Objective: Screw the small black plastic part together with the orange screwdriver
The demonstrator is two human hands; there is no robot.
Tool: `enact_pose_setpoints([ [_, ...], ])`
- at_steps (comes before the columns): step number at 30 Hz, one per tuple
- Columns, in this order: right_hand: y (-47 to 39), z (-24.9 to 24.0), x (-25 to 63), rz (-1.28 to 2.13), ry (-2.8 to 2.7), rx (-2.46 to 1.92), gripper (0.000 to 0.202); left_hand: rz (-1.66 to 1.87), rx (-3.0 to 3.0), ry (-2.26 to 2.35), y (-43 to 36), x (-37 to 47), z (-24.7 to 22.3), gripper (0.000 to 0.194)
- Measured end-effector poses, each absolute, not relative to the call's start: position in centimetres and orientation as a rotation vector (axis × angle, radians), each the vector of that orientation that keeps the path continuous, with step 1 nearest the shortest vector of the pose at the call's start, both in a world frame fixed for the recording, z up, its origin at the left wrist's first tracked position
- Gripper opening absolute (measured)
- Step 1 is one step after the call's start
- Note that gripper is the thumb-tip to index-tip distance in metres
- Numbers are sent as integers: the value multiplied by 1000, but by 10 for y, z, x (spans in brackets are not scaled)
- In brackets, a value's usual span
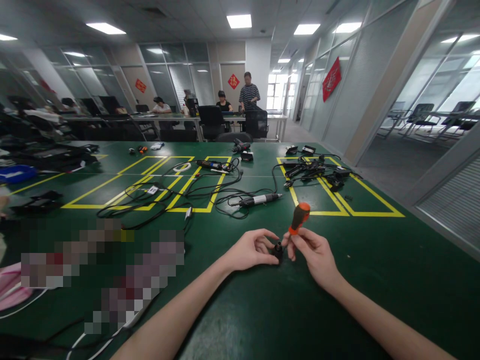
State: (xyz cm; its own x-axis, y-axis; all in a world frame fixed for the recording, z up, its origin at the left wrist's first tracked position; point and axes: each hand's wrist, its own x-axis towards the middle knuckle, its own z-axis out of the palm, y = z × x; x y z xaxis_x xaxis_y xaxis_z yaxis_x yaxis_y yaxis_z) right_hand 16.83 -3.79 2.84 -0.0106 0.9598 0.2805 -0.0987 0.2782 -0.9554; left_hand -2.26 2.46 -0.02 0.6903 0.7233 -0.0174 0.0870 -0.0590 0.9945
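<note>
My left hand (pixel 257 249) curls around a small black part (pixel 278 251) on the green table, thumb and fingers closed on its sides. In my right hand (pixel 313 250) is a screwdriver (pixel 300 216) with an orange and black handle, held low near the shaft. The handle leans up and to the right. Its tip is hidden behind my fingers, close beside the black part, so I cannot tell whether the two touch.
Beyond my hands lies a silver and black electric screwdriver (pixel 259 200) with its cord. A pile of black parts (pixel 318 170) sits in the yellow-taped area at right. Cables (pixel 150 210) spread to the left. Several people are at the far desks; a pixelated area covers the lower left.
</note>
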Motion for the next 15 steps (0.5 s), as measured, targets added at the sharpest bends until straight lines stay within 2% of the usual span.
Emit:
enact_pose_setpoints([
  [15,-39,25,169,1103,-1281,-837,17,546,1509,608,28,-26,2,52],
])
